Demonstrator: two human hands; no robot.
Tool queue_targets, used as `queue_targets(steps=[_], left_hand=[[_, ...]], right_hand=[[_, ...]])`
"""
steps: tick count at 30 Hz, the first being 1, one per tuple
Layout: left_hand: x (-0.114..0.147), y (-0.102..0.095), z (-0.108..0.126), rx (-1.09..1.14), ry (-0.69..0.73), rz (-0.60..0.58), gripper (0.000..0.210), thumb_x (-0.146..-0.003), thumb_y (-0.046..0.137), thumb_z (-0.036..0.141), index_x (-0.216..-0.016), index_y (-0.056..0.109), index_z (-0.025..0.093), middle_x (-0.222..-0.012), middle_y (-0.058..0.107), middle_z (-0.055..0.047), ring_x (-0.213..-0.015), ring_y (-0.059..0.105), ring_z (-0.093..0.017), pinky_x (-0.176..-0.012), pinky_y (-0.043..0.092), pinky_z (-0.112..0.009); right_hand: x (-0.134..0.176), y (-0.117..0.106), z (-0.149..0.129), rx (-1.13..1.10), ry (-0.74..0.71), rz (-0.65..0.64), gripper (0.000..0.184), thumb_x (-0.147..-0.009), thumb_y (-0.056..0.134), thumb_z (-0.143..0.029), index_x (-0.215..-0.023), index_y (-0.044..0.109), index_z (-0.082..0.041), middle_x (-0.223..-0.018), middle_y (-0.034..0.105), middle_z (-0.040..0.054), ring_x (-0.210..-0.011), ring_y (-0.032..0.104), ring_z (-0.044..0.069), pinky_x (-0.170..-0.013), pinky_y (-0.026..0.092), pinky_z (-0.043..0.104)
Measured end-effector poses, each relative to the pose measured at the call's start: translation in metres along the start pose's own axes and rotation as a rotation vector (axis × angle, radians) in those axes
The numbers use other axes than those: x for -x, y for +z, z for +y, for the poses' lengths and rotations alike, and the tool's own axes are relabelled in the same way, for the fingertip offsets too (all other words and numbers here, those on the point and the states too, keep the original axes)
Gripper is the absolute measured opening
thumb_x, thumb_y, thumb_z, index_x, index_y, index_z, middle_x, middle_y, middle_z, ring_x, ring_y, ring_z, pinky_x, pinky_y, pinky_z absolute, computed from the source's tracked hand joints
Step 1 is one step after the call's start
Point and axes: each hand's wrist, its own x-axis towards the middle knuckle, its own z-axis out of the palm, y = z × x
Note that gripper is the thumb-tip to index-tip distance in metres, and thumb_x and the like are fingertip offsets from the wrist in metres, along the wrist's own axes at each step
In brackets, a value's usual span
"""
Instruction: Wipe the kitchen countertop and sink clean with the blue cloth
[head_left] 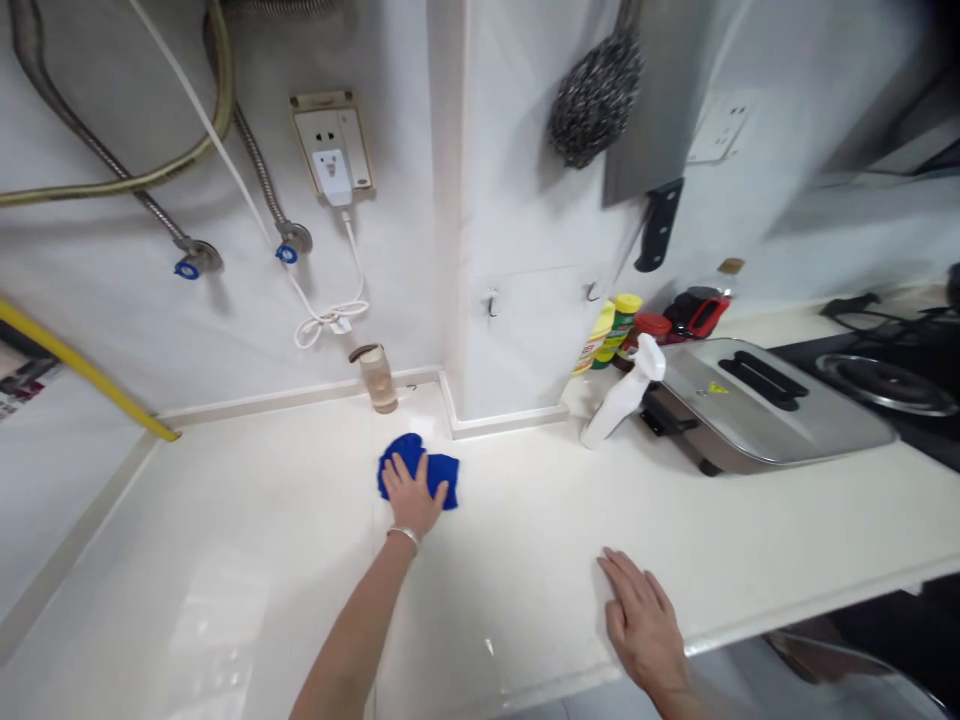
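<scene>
My left hand (412, 500) lies flat on a blue cloth (442, 475), fingers spread, pressing it to the white countertop (510, 560). The cloth is bunched and sticks out past the fingers on both sides. My right hand (643, 622) rests near the counter's front edge, fingers stretched out and nothing in them. Just behind the cloth, against the wall, stands a clear brownish bottle or cup (379, 380) with a dark lid tipped at its top. A white spray bottle (626, 392) stands to the right, leaning in this view.
An electric pan with a metal lid (765, 400) sits right of the spray bottle, before a stove (892, 385). Bottles with yellow lids (619, 325) stand behind. A cleaver (656, 150) and a steel scourer (598, 98) hang above. A white cable (330, 315) dangles from a socket.
</scene>
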Motion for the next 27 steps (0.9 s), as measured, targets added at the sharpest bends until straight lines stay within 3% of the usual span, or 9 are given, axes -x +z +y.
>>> queue_targets(steps=[6, 9, 11, 14, 18, 23, 27], left_hand=[[0.08, 0.024, 0.105, 0.269, 0.339, -0.098, 0.077, -0.083, 0.061, 0.06, -0.15, 0.041, 0.028, -0.167, 0.007, -0.019, -0.149, 0.009, -0.054, -0.118, 0.019, -0.072], [0.118, 0.027, 0.129, 0.341, 0.463, -0.159, 0.08, -0.082, 0.064, 0.059, -0.152, 0.036, 0.031, -0.168, -0.001, -0.018, -0.149, 0.008, -0.053, -0.116, 0.021, -0.074], [0.137, 0.022, 0.129, 0.354, 0.548, -0.189, 0.082, -0.082, 0.065, 0.058, -0.153, 0.034, 0.033, -0.168, -0.005, -0.016, -0.15, 0.008, -0.051, -0.117, 0.022, -0.073], [0.156, 0.006, 0.107, 0.324, 0.645, -0.217, 0.08, -0.082, 0.066, 0.058, -0.151, 0.034, 0.037, -0.168, -0.006, -0.012, -0.151, 0.011, -0.046, -0.118, 0.026, -0.069], [0.178, -0.025, 0.053, 0.221, 0.659, -0.21, 0.078, -0.082, 0.068, 0.055, -0.151, 0.035, 0.039, -0.168, -0.004, -0.011, -0.151, 0.018, -0.045, -0.116, 0.032, -0.067], [0.212, -0.067, -0.026, 0.065, 0.565, -0.129, 0.073, -0.086, 0.065, 0.046, -0.151, 0.034, 0.039, -0.169, -0.005, -0.009, -0.149, 0.024, -0.044, -0.114, 0.038, -0.064], [0.236, -0.09, -0.093, -0.042, 0.394, -0.033, 0.061, -0.092, 0.056, 0.045, -0.15, 0.037, 0.039, -0.169, -0.001, -0.007, -0.149, 0.027, -0.04, -0.114, 0.04, -0.061]], right_hand=[[-0.002, 0.003, 0.0, 0.015, 0.011, 0.022, 0.057, -0.087, 0.037, -0.014, -0.143, 0.044, -0.024, -0.147, 0.053, 0.0044, -0.139, 0.044, 0.02, -0.12, 0.026, 0.045], [-0.004, 0.003, 0.0, 0.026, 0.009, 0.015, 0.06, -0.086, 0.038, -0.012, -0.145, 0.044, -0.024, -0.149, 0.052, 0.0042, -0.14, 0.043, 0.02, -0.12, 0.026, 0.045], [-0.004, 0.003, -0.001, 0.038, 0.013, 0.009, 0.059, -0.087, 0.037, -0.011, -0.144, 0.046, -0.024, -0.149, 0.052, 0.0043, -0.141, 0.042, 0.019, -0.12, 0.027, 0.045], [-0.003, 0.003, -0.001, 0.062, 0.008, 0.0, 0.057, -0.088, 0.035, -0.01, -0.143, 0.047, -0.022, -0.15, 0.051, 0.0046, -0.141, 0.042, 0.019, -0.12, 0.025, 0.044], [0.0, 0.005, 0.0, 0.091, -0.007, -0.004, 0.056, -0.089, 0.034, -0.01, -0.143, 0.046, -0.019, -0.151, 0.05, 0.0048, -0.142, 0.039, 0.018, -0.121, 0.024, 0.042], [0.003, 0.007, 0.003, 0.094, 0.002, 0.0, 0.056, -0.09, 0.034, -0.011, -0.144, 0.045, -0.021, -0.151, 0.05, 0.0041, -0.142, 0.04, 0.018, -0.12, 0.025, 0.043], [0.005, 0.009, 0.004, 0.079, -0.003, 0.005, 0.056, -0.091, 0.035, -0.013, -0.145, 0.044, -0.021, -0.151, 0.05, 0.0051, -0.142, 0.04, 0.019, -0.121, 0.024, 0.044]])
